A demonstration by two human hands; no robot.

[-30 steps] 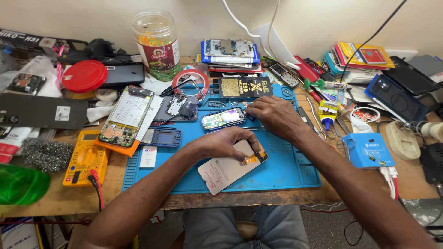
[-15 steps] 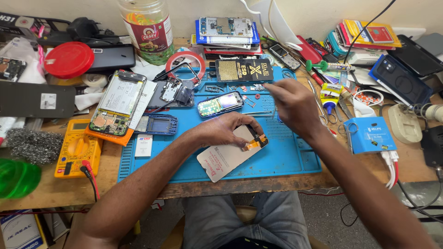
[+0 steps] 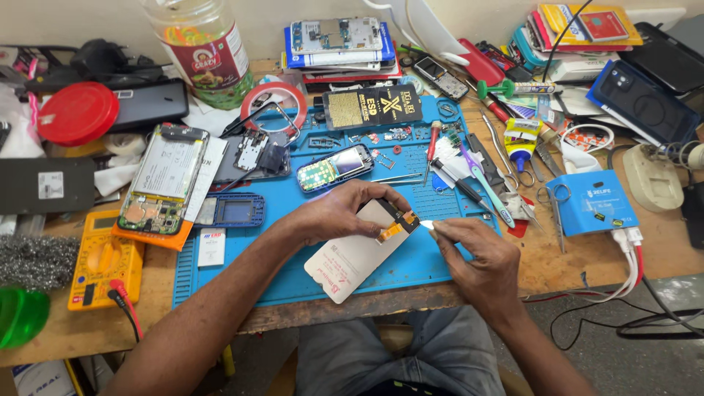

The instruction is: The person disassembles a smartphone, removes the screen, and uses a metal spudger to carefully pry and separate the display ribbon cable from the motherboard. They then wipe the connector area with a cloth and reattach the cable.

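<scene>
My left hand (image 3: 345, 209) rests on a pale phone screen panel (image 3: 348, 257) that lies on the blue repair mat (image 3: 249, 257), with its fingers holding the panel's upper edge by the orange flex cable (image 3: 392, 229). My right hand (image 3: 477, 253) pinches a small white-tipped tool (image 3: 427, 224) whose tip sits right beside the flex cable's connector. A small opened phone with a lit board (image 3: 334, 167) lies on the mat just beyond my left hand.
An opened phone with its battery showing (image 3: 161, 180) and a yellow multimeter (image 3: 99, 268) lie at the left. A blue box with cables (image 3: 590, 202) stands at the right. Screwdrivers and tweezers (image 3: 469, 176) are scattered behind it. A plastic jar (image 3: 202, 44) and stacked phone parts (image 3: 337, 40) line the back.
My right hand has come back from the far side of the mat to the flex cable, now holding a small white-tipped tool. My left hand stayed on the screen panel.
</scene>
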